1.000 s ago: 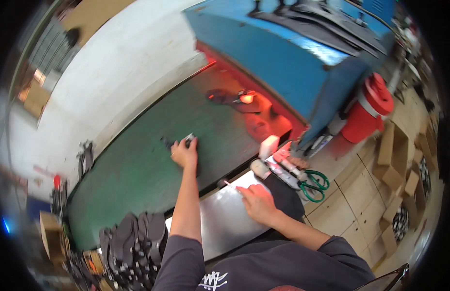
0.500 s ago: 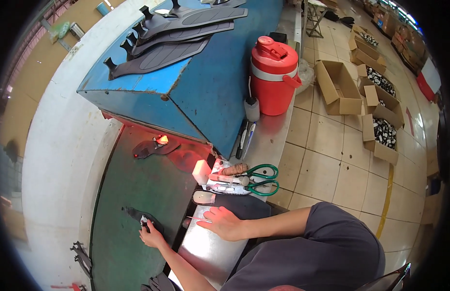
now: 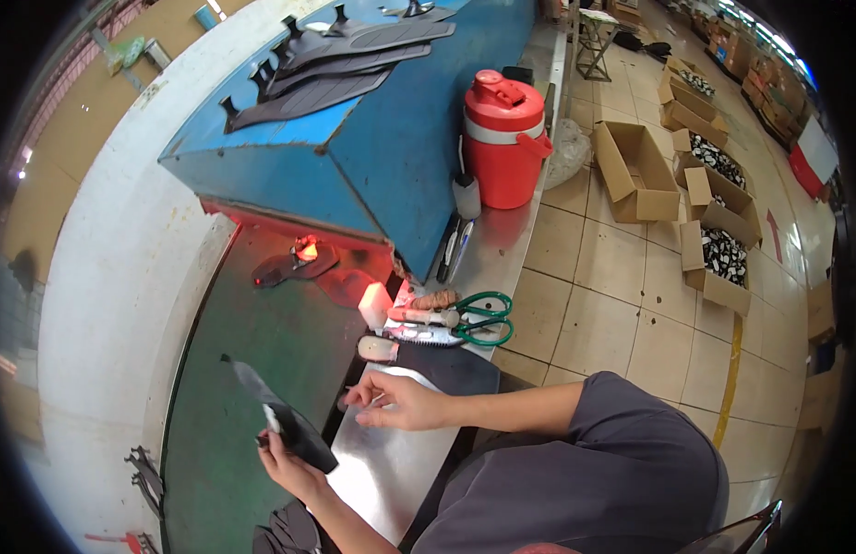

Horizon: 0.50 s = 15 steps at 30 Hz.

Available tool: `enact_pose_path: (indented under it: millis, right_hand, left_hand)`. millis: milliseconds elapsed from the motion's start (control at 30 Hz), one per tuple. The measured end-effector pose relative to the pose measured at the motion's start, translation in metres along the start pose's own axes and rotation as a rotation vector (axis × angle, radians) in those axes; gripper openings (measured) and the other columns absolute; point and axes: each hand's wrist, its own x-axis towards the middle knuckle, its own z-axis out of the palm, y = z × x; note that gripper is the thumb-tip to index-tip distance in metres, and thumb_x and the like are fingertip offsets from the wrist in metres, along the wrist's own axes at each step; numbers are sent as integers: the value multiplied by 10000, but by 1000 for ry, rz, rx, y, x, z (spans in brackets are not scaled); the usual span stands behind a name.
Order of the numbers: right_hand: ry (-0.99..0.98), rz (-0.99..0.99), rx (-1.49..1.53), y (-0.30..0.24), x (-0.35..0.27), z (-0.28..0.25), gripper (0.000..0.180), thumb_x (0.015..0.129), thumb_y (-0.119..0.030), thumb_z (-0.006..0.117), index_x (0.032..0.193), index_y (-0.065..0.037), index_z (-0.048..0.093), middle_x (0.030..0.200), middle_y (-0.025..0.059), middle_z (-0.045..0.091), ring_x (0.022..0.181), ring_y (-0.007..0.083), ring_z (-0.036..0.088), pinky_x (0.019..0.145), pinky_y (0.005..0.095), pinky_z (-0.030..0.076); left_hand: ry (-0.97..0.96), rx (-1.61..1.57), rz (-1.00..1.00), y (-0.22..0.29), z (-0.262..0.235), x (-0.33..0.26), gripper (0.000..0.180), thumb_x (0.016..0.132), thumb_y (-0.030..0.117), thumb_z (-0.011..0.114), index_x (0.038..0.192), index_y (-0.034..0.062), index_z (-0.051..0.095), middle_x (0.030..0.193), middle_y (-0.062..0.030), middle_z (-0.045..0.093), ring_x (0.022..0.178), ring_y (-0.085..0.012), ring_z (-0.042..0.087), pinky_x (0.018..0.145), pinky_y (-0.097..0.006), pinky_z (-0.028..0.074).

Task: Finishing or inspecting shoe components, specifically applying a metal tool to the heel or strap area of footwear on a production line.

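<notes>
Dark cut piece [image 3: 285,415] — a flat, black, elongated shape with a narrow pointed end toward the far left and a broader rounded end near the person — sits in the left hand [image 3: 289,462], lifted just above the green desk surface [image 3: 234,369] near its near edge. It looks thin and stiff, matte on its face, with a small pale patch showing where the fingers meet it. The left grip is closed around the broad end, thumb on top, pinching the piece.

The right hand [image 3: 400,403] rests just to the right, over the far end of a shiny metal plate [image 3: 382,471] at the desk's right edge. Its fingers are loosely curled with the fingertips drawn close together; whether they pinch anything small cannot be told.

Beyond the plate, along the right edge of the desk, lie green-handled scissors [image 3: 478,319], a few small pale tools and a white block [image 3: 374,305] lit red. Further back a blue machine housing [image 3: 354,157] overhangs the desk, with a red glow beneath it and a dark sole-shaped piece [image 3: 294,263] lying under the light. More dark cut shapes lie on top of the housing. A red jug [image 3: 502,138] stands on the steel ledge to the right — past it, on the tiled floor, are open cardboard boxes [image 3: 635,171].
</notes>
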Motion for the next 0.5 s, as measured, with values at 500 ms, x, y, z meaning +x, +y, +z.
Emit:
enact_pose_path:
  millis: [500]
  right_hand:
    - [-174,256,394,-31,-4,68,298,759,-64,668,1000,-62,493,1073,87,572,986,158,572,902,302,429]
  left_hand:
    - [-136,-424,-330,27,-43,-132,279,775,99,647,1042,52,578,1188,-266,602,1061,-342,627,824,-374,569]
